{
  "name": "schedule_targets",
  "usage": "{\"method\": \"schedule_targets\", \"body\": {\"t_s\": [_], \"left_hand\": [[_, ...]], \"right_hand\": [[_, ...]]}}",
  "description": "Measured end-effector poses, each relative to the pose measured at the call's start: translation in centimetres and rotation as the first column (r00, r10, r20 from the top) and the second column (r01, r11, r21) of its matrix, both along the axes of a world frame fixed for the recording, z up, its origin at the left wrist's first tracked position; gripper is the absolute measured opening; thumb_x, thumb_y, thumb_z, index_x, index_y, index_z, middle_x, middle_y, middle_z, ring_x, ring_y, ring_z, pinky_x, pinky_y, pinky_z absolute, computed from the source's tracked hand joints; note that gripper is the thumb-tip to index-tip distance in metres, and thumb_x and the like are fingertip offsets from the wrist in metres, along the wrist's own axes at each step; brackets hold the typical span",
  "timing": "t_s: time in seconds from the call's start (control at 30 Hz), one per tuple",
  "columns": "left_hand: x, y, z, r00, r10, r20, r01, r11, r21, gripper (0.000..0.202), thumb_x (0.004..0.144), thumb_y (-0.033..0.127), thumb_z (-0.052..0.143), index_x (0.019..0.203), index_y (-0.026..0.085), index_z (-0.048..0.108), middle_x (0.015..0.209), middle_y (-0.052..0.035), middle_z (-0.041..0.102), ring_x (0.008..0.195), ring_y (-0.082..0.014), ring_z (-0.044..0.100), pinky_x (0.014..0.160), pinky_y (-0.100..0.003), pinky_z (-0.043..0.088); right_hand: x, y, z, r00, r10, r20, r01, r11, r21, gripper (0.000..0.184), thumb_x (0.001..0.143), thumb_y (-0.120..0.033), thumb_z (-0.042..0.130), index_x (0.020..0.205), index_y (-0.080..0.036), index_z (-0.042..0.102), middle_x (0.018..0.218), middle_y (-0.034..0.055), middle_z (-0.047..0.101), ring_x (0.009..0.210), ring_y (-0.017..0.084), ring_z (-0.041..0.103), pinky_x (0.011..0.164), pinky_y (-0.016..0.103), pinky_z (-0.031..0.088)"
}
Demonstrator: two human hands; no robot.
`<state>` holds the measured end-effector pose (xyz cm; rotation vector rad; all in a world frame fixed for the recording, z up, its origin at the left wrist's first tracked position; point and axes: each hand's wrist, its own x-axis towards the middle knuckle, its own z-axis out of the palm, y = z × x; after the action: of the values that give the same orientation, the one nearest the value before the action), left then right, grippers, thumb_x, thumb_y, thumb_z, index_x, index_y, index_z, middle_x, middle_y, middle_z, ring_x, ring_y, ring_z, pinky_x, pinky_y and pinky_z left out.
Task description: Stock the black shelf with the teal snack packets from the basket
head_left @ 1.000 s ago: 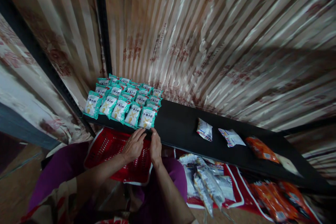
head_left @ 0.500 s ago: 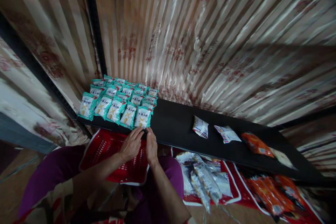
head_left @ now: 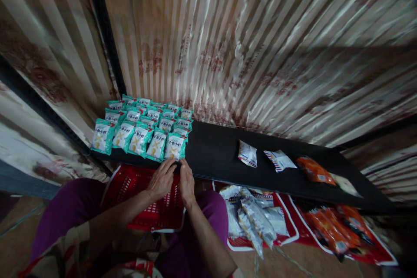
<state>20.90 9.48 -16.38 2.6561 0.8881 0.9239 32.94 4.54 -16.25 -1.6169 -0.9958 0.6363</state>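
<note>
Teal-and-white snack bags [head_left: 156, 115] stand in packed rows at the left end of a black shelf [head_left: 213, 147]. At the shelf's front edge, just below the front-right teal bag [head_left: 175, 145], are both my hands. My left hand [head_left: 162, 179] has its fingers stretched toward the edge and is open. Close beside it, my right hand [head_left: 186, 182] points upward with straight fingers, also open. Neither hand holds a bag; whether the fingertips touch the front bag is hard to see. Beneath my hands, a red basket [head_left: 143, 219] sits between my knees with no bags visible in it.
Farther right on the shelf lie two white striped bags [head_left: 247, 154], an orange bag [head_left: 314, 169] and a pale flat packet [head_left: 345, 185]. Below stand red baskets with silvery bags [head_left: 257, 217] and orange bags [head_left: 332, 230]. A black post [head_left: 106, 30] and patterned curtain [head_left: 215, 43] border the shelf.
The camera view has shifted slightly. Both hands stay at the shelf edge below the front-right teal bag, and the bags keep their places.
</note>
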Motion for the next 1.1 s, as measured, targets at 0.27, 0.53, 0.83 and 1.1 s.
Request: {"method": "schedule_targets", "body": {"t_s": [0.27, 0.53, 0.83, 1.1], "left_hand": [[0.0, 0.4, 0.1, 1.0, -0.021, -0.008, 0.022, 1.0, 0.012, 0.042, 0.081, 0.006, 0.036, 0.117, 0.014, 0.056, 0.131, -0.0122, 0.052, 0.126, -0.0249, 0.044, 0.104, -0.046, 0.044], [-0.1, 0.3, 0.2, 0.998, -0.056, -0.02, 0.056, 0.998, -0.002, 0.041, 0.081, 0.007, 0.037, 0.118, 0.011, 0.056, 0.133, -0.0147, 0.05, 0.127, -0.026, 0.041, 0.106, -0.047, 0.041], [0.7, -0.4, 0.3, 0.998, -0.049, -0.032, 0.049, 0.999, 0.019, 0.042, 0.08, 0.005, 0.035, 0.117, 0.01, 0.056, 0.131, -0.0156, 0.05, 0.127, -0.0258, 0.041, 0.105, -0.045, 0.043], [1.8, -0.6, 0.1, 1.0, -0.006, 0.012, 0.006, 1.0, 0.028, 0.045, 0.081, 0.004, 0.033, 0.121, 0.011, 0.052, 0.128, -0.0144, 0.052, 0.123, -0.0248, 0.045, 0.104, -0.044, 0.044]], "right_hand": [[0.1, 0.3, 0.1, 1.0, 0.001, -0.003, -0.001, 1.0, 0.015, 0.06, 0.089, -0.057, 0.032, 0.124, -0.016, 0.057, 0.136, 0.0113, 0.052, 0.128, 0.02, 0.045, 0.111, 0.041, 0.029], [-0.1, 0.3, 0.5, 1.0, -0.018, 0.007, 0.017, 0.999, 0.037, 0.061, 0.089, -0.058, 0.031, 0.126, -0.015, 0.055, 0.137, 0.0114, 0.051, 0.129, 0.02, 0.043, 0.112, 0.041, 0.029], [0.6, 0.0, 0.7, 0.999, 0.047, 0.018, -0.048, 0.998, 0.048, 0.059, 0.089, -0.059, 0.031, 0.124, -0.019, 0.058, 0.135, 0.0088, 0.053, 0.128, 0.019, 0.045, 0.112, 0.041, 0.03], [0.9, 0.3, 1.2, 0.994, 0.108, 0.017, -0.108, 0.994, 0.014, 0.065, 0.088, -0.063, 0.031, 0.125, -0.017, 0.057, 0.136, 0.0095, 0.052, 0.129, 0.021, 0.043, 0.113, 0.039, 0.028]]}}
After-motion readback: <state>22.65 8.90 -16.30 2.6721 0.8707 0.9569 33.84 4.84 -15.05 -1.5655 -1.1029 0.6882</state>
